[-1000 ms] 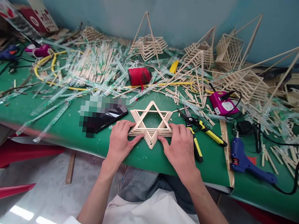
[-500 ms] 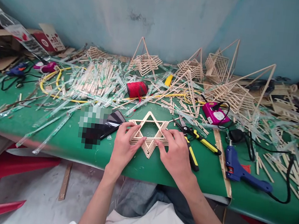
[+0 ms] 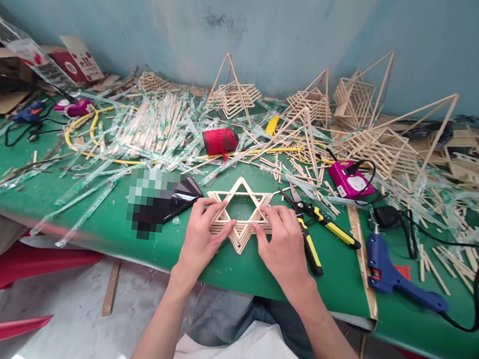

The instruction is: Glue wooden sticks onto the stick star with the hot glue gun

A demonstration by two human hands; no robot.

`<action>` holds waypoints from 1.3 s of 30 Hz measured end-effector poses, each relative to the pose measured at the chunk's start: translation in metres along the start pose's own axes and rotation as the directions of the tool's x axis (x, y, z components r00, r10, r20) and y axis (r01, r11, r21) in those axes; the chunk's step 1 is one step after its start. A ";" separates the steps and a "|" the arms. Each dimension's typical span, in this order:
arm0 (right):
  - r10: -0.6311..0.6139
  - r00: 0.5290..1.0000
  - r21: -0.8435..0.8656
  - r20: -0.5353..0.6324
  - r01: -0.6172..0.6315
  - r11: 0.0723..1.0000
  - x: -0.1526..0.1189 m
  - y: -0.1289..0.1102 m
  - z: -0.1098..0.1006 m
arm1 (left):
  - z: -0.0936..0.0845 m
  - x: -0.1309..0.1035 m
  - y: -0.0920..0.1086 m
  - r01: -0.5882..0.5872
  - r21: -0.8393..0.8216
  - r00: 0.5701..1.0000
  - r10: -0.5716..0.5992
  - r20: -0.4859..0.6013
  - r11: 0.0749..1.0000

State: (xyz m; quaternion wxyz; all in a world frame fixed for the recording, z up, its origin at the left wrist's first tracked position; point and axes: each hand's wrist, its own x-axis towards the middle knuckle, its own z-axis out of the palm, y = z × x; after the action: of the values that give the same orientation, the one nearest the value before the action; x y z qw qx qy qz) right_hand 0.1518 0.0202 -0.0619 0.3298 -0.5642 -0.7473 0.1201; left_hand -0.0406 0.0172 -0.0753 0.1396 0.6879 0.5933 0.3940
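Note:
A six-pointed star frame, built of stacked wooden sticks, lies flat on the green table top in front of me. My left hand is closed on its left side, thumb and fingers pinching the sticks. On the opposite side, my right hand grips the frame the same way. Yellow-handled pliers and a second yellow-and-black tool lie just right of my right hand. A dark phone, partly blurred out, rests left of my left hand.
A blue glue gun with a black cord lies at the right. Behind the frame are a red thread spool, a magenta power socket and piles of wrapped sticks. Several stick lanterns stand along the wall.
The view has shifted slightly, so objects on the right sit a little farther right. Both hands keep their hold on the star frame, with hardly any movement.

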 end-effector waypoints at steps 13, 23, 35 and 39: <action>0.021 0.998 0.134 0.055 -0.028 0.991 -0.002 0.006 -0.002 | -0.016 -0.014 -0.011 0.141 -0.136 0.978 -0.117 0.171 0.981; -0.074 0.994 0.225 -0.079 0.090 0.970 -0.007 0.003 -0.011 | -0.009 -0.022 -0.008 -0.011 -0.309 0.994 -0.022 -0.103 0.951; -0.228 0.918 0.201 -0.326 0.303 0.932 -0.012 -0.001 -0.019 | -0.008 -0.019 0.003 -0.229 -0.439 0.948 0.096 -0.304 0.869; -0.234 0.905 0.185 -0.356 0.314 0.931 -0.013 -0.001 -0.019 | -0.009 -0.020 0.006 -0.247 -0.430 0.940 0.107 -0.323 0.869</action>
State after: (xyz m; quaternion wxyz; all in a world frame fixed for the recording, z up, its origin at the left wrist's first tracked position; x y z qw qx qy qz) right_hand 0.1652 0.0042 -0.0516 0.5280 -0.4212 -0.7345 0.0653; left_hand -0.0425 -0.0055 -0.0732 0.1747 0.6214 0.4294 0.6316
